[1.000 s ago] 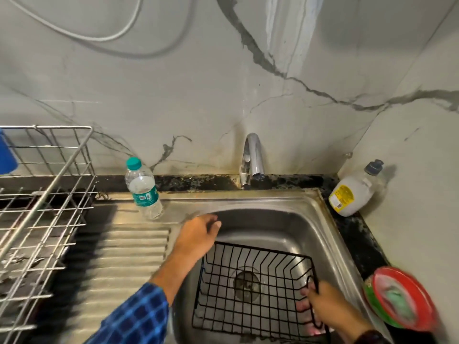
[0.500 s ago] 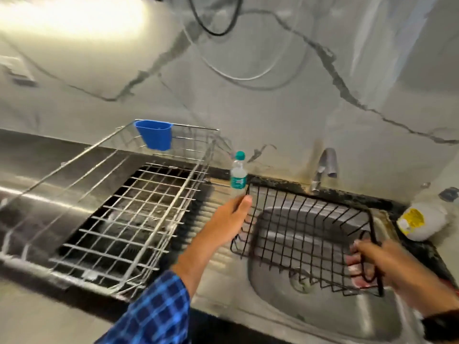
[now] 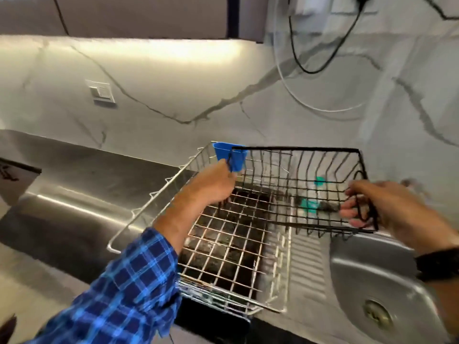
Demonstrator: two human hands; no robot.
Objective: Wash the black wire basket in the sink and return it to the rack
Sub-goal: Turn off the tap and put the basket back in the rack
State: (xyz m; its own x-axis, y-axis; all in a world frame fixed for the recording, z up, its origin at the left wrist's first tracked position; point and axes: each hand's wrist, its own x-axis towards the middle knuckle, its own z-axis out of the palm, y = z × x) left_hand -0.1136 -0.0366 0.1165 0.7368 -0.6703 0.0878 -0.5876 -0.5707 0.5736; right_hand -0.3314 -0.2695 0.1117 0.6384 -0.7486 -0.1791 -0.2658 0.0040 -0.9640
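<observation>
The black wire basket (image 3: pixel 298 184) hangs in the air, level, above the right part of the silver wire rack (image 3: pixel 223 244) and the ribbed drainboard. My left hand (image 3: pixel 213 186) grips its left end. My right hand (image 3: pixel 375 207) holds its right end by the wire handle. The steel sink (image 3: pixel 367 274) lies below and to the right, with its drain showing. The rack stands on the counter left of the sink.
A blue plastic cup (image 3: pixel 227 157) hangs on the rack's far rim, just behind the basket's left corner. A water bottle with a teal cap (image 3: pixel 319 181) shows through the basket wires. Cables (image 3: pixel 310 68) hang on the marble wall.
Both hands lifted the basket out of the sink and carried it left, from over the basin to above the rack. The view swung left with it.
</observation>
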